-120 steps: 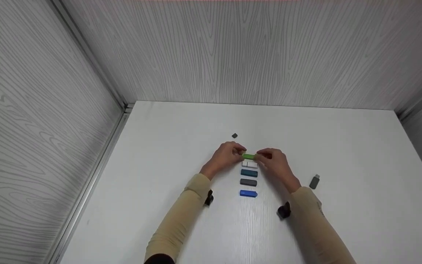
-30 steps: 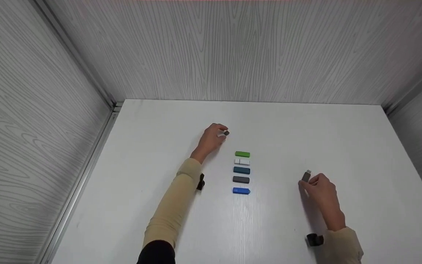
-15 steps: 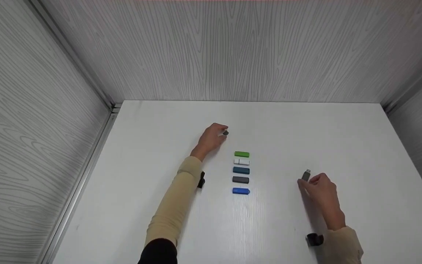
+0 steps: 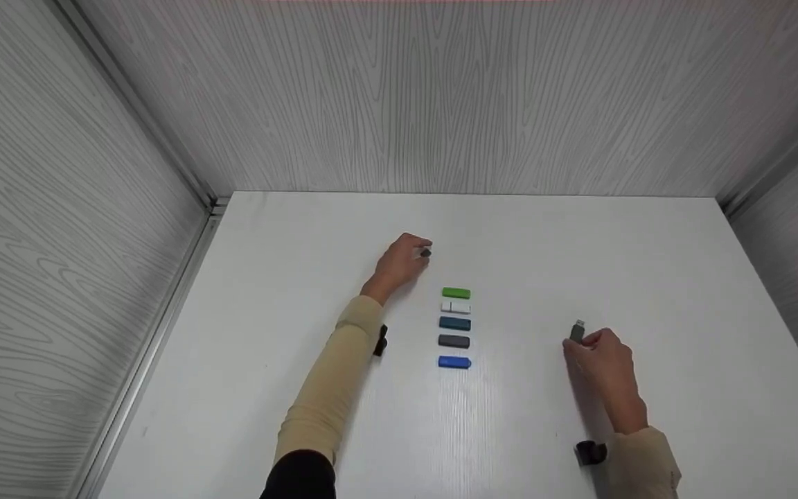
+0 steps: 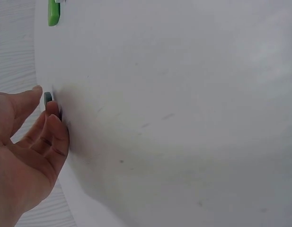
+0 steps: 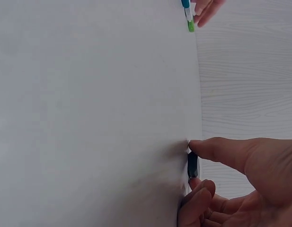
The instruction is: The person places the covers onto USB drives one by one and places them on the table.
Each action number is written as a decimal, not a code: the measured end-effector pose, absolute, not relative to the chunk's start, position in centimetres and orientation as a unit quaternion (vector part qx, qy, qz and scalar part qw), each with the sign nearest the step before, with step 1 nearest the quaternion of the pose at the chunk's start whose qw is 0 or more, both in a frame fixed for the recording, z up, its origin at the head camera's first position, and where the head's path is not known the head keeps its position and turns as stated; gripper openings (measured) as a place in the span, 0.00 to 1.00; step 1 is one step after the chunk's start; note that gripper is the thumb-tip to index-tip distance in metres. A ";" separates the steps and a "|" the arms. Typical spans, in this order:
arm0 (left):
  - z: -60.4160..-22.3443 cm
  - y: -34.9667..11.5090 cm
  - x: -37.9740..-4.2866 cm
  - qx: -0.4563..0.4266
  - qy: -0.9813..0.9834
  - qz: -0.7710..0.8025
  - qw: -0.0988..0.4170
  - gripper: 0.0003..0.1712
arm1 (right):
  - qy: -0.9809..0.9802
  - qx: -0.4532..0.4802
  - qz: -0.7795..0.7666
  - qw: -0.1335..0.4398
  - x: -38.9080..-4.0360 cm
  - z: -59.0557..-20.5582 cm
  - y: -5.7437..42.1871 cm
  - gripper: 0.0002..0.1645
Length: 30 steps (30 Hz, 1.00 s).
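Observation:
On the white table my left hand (image 4: 397, 262) has its thumb and fingers around a small dark cap (image 4: 425, 253), likely of a USB stick. The left wrist view shows this cap (image 5: 48, 98) between thumb and fingertips, partly covered by a finger. Far to the right, my right hand (image 4: 605, 360) pinches a dark grey USB stick (image 4: 577, 332) with its bare metal plug pointing away. Thumb and finger sit at opposite sides of that stick (image 6: 192, 164) in the right wrist view.
Between the hands several sticks lie in a column: green (image 4: 456, 293), white (image 4: 456, 307), teal (image 4: 454, 324), grey (image 4: 454, 341) and blue (image 4: 454, 362). Wood-grain panels (image 4: 399, 97) stand behind and beside the white table (image 4: 288, 249).
Four seconds ago both hands held the green stick at the column's top. They have let it go and parted, left to the cap, right to the grey stick. Over the last second they barely move.

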<state>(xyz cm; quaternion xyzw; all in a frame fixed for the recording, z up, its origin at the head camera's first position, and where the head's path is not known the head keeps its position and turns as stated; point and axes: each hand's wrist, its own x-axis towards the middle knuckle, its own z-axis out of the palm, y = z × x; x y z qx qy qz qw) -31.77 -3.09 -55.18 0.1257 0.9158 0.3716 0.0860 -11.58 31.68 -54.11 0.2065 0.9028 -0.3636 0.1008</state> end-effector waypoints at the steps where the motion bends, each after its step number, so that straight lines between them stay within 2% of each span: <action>1: -55.2 -3.1 -31.8 0.127 0.917 0.369 0.084 0.23 | 0.903 0.206 -0.364 0.099 -11.6 -54.1 31.7 0.31; 30: -55.9 -2.9 -32.1 0.157 0.922 0.350 0.054 0.20 | 0.900 0.214 -0.370 0.088 -11.3 -54.2 31.9 0.30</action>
